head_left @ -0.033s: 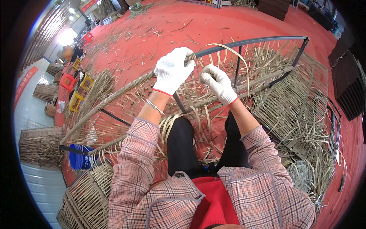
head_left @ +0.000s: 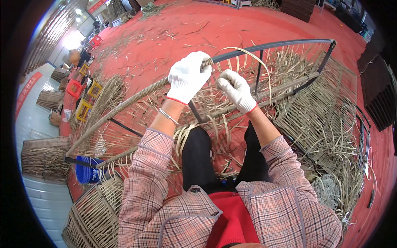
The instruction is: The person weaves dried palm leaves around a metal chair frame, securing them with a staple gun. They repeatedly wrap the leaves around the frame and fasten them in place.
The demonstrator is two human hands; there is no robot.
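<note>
A long, curved metal frame [head_left: 285, 42] crosses in front of me. Its left part is tightly wound with tan wicker strip [head_left: 142, 92]; its right part is bare dark metal. My left hand [head_left: 188, 76], in a white knit glove, wraps round the bar where the winding ends. Just right of it, my right hand [head_left: 235, 87], gloved too, has its fingers closed in a pinch below the bar; what lies between them is hidden. A loose pale strip [head_left: 267, 70] arcs over the right hand and hangs beside its wrist. More strips dangle along the frame's lower bar [head_left: 225, 110].
A large pile of woven panels and loose strips [head_left: 314, 120] lies at right. At lower left are a blue bucket [head_left: 84, 171] and a wicker panel [head_left: 97, 211]. Yellow stools [head_left: 84, 110] and a red one [head_left: 75, 88] stand farther left. Scraps litter the red floor [head_left: 165, 45].
</note>
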